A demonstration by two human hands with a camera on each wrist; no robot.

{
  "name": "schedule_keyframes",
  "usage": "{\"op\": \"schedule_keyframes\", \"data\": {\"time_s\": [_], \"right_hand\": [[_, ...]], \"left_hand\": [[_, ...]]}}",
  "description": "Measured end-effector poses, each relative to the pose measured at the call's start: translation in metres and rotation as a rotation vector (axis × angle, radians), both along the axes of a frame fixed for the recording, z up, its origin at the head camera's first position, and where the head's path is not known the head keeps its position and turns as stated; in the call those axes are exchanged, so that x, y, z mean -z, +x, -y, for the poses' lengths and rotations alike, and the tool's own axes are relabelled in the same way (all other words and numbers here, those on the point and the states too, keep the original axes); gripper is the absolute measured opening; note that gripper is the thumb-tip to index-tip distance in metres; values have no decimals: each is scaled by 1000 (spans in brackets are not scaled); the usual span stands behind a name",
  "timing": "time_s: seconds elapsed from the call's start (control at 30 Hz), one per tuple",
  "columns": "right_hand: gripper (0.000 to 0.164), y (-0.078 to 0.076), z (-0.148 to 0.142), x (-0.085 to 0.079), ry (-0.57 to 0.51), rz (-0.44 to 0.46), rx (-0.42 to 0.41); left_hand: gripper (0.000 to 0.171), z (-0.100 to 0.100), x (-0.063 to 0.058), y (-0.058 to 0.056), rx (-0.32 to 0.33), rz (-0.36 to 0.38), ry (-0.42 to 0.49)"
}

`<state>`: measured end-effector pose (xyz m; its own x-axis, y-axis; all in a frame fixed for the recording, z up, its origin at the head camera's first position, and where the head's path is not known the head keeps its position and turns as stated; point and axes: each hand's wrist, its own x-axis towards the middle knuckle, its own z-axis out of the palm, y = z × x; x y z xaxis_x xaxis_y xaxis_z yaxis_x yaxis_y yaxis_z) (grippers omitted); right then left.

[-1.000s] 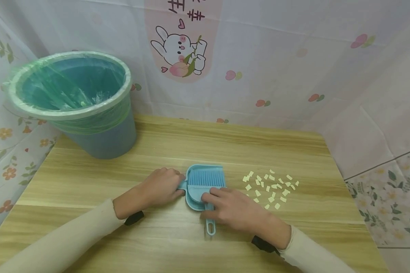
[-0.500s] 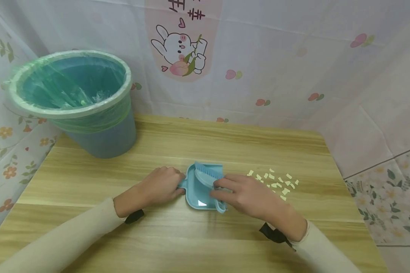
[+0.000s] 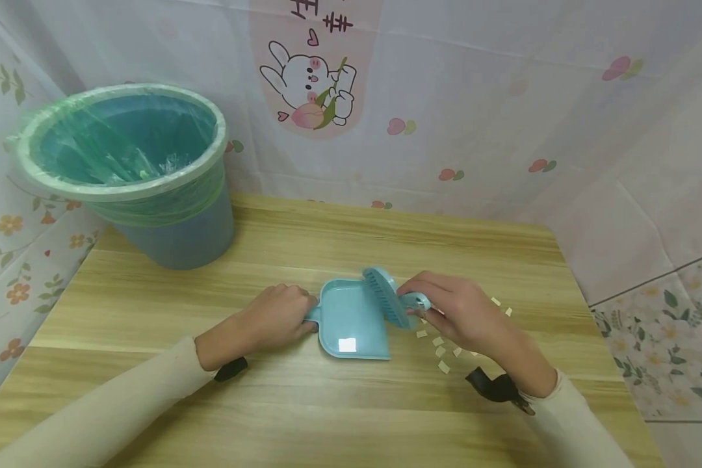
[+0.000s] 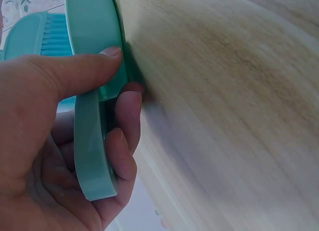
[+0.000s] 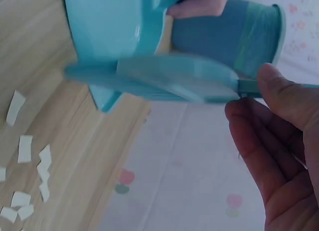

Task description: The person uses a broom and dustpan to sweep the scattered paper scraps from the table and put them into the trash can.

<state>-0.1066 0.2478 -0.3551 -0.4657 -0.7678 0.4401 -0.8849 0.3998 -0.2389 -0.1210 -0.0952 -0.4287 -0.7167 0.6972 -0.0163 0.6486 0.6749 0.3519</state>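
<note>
A light-blue dustpan [image 3: 351, 318] lies on the table, its wide edge facing right. My left hand [image 3: 275, 318] grips its handle [image 4: 92, 146], thumb on top and fingers curled beneath in the left wrist view. In my right hand [image 3: 459, 312] a matching small brush [image 3: 386, 296] is held by its handle, tilted over the dustpan's right edge with its bristles toward the pan. The right wrist view has the brush [image 5: 169, 76] blurred, the handle pinched between thumb and fingers. Small pale paper scraps [image 3: 439, 344] lie right of the dustpan, partly hidden under my right hand.
A blue bucket [image 3: 181, 240] lined with a green plastic bag stands at the table's back left. Behind the wooden table [image 3: 327, 416] hangs a printed cloth [image 3: 474, 97] with a rabbit picture.
My right hand has lifted the brush out of the dustpan and moved right, turning it so the bristles face left. My left hand has stayed on the dustpan handle.
</note>
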Motion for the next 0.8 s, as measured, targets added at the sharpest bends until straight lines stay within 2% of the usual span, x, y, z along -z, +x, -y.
{"op": "schedule_keyframes", "data": {"time_s": [0.1,0.27,0.43,0.57,0.8], "right_hand": [[30,1,-7,0,-14,29,67],[41,2,-18,1,-50,97,124],[17,0,-25,3,-72,186,140],[30,-1,-27,5,-67,227,161],[27,-5,-27,7,-70,278,185]], "left_hand": [[23,0,1,0,1,-4,0],[23,1,1,0,7,-14,2],[23,1,0,-1,9,-3,1],[24,1,-1,0,7,0,4],[24,0,-1,0,3,2,6]]}}
